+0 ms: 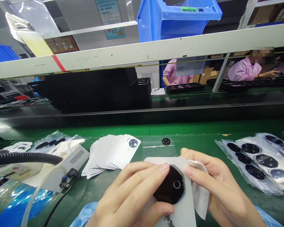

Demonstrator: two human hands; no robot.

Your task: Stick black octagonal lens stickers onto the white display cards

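Black disc [171,186] between left-hand fingers [148,181]

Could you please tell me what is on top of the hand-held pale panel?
On the pale panel are a glossy black disc with a small ring and, lower, dark markings. The left hand covers part of the disc, hiding the panel beneath it.

Blue bin [174,23] — overhead, teal poster [109,13]
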